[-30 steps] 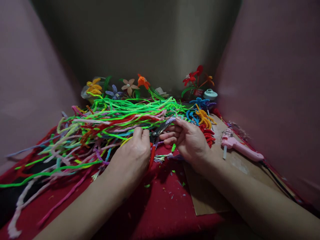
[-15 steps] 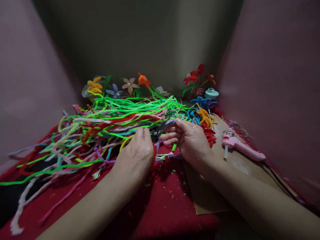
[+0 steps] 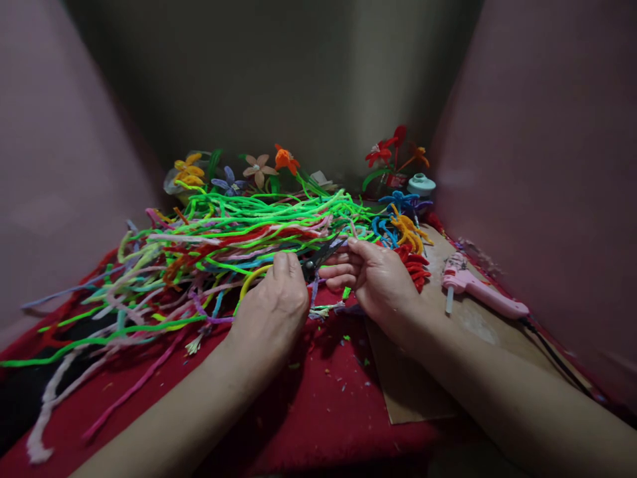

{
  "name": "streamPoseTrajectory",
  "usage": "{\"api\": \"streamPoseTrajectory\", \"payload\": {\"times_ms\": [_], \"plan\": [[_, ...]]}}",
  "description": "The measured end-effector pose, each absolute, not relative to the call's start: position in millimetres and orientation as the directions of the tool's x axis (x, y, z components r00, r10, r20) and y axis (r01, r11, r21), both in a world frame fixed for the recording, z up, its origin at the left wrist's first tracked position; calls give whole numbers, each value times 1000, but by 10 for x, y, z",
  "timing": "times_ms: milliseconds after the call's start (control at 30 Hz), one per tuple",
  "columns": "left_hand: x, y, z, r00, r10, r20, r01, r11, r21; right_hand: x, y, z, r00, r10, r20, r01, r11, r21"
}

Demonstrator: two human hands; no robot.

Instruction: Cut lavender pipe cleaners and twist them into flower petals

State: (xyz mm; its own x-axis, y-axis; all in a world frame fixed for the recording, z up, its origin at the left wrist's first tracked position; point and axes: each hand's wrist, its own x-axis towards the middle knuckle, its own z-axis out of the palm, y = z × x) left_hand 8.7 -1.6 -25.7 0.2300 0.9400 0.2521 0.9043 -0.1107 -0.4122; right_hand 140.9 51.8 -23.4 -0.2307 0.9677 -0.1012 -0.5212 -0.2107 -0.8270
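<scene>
My left hand (image 3: 273, 299) is closed round the handles of a pair of black scissors (image 3: 321, 257), whose blades point up and right. Close to the blade tips, my right hand (image 3: 381, 282) pinches a small lilac piece (image 3: 342, 243), apparently pipe cleaner, between thumb and forefinger. Its other fingers are curled loosely below. Most of that piece is hidden by the fingers. Behind both hands lies a large heap of pipe cleaners (image 3: 279, 211), mainly bright green with pink, red and yellow ones. A small bundle of pale-tipped stamens (image 3: 326, 310) rests on the cloth just below the hands.
A pink glue gun (image 3: 480, 289) lies on a brown board (image 3: 413, 392) at right, its cord trailing away. Red pipe-cleaner petals (image 3: 412, 267) sit beside my right hand. Finished flowers (image 3: 257, 170) stand along the back. Tiny scraps dot the red cloth (image 3: 318, 411).
The scissor blades look slightly further apart than before. Both hands stay in nearly the same place, and the lilac piece is still pinched.
</scene>
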Motion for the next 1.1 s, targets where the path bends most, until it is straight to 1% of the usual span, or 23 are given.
{"api": "streamPoseTrajectory", "payload": {"times_ms": [267,467,533,667,767,800,833,867,900,933,967,1000,1033,1067,1100], "plan": [[108,-7,-299,234,936,262,903,-109,-416,1395,541,-239,-215,955,-206,-545,-292,-786],[132,-38,-284,270,920,284,869,-105,-484,1382,557,-244,-216,944,-251,-563,-330,-757],[141,-54,-269,261,925,275,869,-100,-485,1378,557,-242,-216,943,-252,-570,-331,-752],[155,-64,-268,228,938,262,897,-97,-431,1384,547,-242,-241,936,-258,-574,-352,-740],[119,-33,-282,192,945,263,936,-96,-338,1393,536,-252,-268,944,-195,-574,-318,-755],[92,-15,-278,170,947,271,955,-91,-281,1395,534,-256,-274,947,-170,-568,-302,-766],[60,6,-265,151,944,294,976,-94,-198,1397,532,-259,-281,948,-147,-562,-287,-776],[25,28,-243,135,937,323,990,-113,-84,1399,531,-260,-293,948,-127,-557,-277,-783],[-10,46,-213,117,925,363,986,-152,71,1401,529,-259,-307,946,-104,-557,-267,-786],[-41,60,-177,92,916,390,945,-204,257,1404,526,-256,-326,942,-81,-560,-262,-786],[-64,68,-138,54,923,380,854,-240,461,1406,521,-252,-348,936,-59,-564,-259,-784],[-78,69,-99,11,938,345,718,-248,651,1408,516,-247,-371,928,-40,-566,-259,-783],[-82,65,-65,-18,959,283,558,-225,799,1410,509,-243,-390,920,-25,-564,-260,-784],[-78,57,-38,-34,976,215,395,-184,900,1410,501,-241,-404,915,-15,-559,-260,-788],[-68,47,-19,-40,987,155,247,-140,959,1410,494,-243,-413,911,-6,-552,-256,-794]]}}
